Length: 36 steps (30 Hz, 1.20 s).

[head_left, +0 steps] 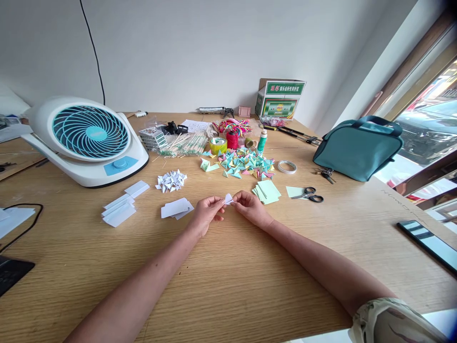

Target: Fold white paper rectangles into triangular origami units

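Note:
Between my two hands is a small folded piece of white paper (228, 198), its peak pointing away from me. My left hand (208, 213) pinches its left end, and my right hand (250, 208) pinches the right end. Flat white paper slips (174, 208) lie just left of my left hand, with a heap of folded white paper pieces (171, 181) behind them. Pale green paper sheets (267, 191) are stacked beyond my right hand. Further back spreads a pile of coloured folded paper pieces (246, 163).
A white-and-blue fan (93, 138) stands at the left, near more white slips (121, 207). Scissors (309, 194), a tape roll (287, 166), keys (325, 175), a teal bag (357, 147) and a phone (430, 245) are on the right. Wooden sticks (189, 144) and a box (280, 100) sit behind.

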Motion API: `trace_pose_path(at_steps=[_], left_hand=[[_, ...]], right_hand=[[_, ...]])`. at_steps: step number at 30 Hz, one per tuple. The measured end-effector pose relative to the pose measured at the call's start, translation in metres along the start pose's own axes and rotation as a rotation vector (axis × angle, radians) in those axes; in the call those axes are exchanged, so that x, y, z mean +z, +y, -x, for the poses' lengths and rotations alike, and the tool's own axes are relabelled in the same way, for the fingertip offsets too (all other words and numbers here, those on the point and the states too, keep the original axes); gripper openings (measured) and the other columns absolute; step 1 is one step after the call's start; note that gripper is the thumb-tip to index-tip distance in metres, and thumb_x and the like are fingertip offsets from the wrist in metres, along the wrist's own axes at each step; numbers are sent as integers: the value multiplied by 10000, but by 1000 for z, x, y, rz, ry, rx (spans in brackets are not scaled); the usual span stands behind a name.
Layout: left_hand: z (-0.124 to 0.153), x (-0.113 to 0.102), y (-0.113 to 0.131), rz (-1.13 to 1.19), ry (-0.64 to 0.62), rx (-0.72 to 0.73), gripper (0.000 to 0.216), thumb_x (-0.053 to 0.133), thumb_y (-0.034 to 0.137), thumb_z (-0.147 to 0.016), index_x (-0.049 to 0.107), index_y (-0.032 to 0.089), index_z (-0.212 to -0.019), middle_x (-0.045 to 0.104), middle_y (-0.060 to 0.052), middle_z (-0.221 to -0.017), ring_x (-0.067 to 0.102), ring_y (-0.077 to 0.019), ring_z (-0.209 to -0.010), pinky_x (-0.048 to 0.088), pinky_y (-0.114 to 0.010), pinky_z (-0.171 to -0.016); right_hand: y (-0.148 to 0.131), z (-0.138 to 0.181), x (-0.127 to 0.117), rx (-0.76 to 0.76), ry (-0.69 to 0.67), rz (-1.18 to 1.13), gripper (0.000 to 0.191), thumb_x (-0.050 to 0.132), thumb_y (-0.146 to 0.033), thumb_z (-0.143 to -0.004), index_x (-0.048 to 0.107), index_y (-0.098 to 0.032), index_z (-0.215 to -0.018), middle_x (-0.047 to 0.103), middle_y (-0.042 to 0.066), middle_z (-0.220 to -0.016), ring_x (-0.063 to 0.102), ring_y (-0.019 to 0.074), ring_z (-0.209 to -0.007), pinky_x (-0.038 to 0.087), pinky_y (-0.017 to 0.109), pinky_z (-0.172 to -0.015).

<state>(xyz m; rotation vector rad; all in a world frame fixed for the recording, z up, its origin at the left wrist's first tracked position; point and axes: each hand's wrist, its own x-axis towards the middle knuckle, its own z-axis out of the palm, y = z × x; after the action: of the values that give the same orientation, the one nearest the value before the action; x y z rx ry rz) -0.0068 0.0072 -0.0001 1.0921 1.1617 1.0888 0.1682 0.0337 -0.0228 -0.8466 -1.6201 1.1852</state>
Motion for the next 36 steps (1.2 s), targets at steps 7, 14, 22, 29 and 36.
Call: trace_pose_path(at_steps=[7,14,22,29,36], left_hand=[[3,5,-2,-221,11,201,221,658,378,-743,654,163,-795,646,-34,-762,620,-150,-646,550,-249,-506],[10,8,2,-329,72,305,145,654,292,-763,734,198,-839,674,-19,-713,593,-127,-550,500,-227,-543],[10,4,2,-436,28,387,210,609,317,-819,763,225,-927,678,-48,-813,580,-140,-578,473,-232,-533],[11,4,4,-490,45,417,175,614,288,-810,759,224,-885,676,-35,-766,558,-130,-545,428,-236,-570],[11,5,2,-536,37,432,159,597,266,-803,748,222,-823,660,-34,-738,560,-152,-606,434,-238,-584]], right_hand=[[-14,2,2,47,15,38,325,627,-505,-792,573,-186,-764,585,3,-718,498,131,-657,401,267,-618],[-6,1,3,51,50,39,349,651,-530,-758,561,-194,-734,580,-5,-693,489,127,-628,395,264,-594],[-8,0,1,111,33,-5,366,659,-537,-758,589,-180,-723,590,-6,-653,490,117,-591,380,259,-576],[-13,1,1,124,51,-5,393,668,-555,-740,572,-179,-677,582,-12,-610,490,116,-575,391,259,-565],[-8,1,3,117,68,-31,377,688,-543,-712,565,-188,-680,585,-8,-627,499,121,-577,398,260,-560]])
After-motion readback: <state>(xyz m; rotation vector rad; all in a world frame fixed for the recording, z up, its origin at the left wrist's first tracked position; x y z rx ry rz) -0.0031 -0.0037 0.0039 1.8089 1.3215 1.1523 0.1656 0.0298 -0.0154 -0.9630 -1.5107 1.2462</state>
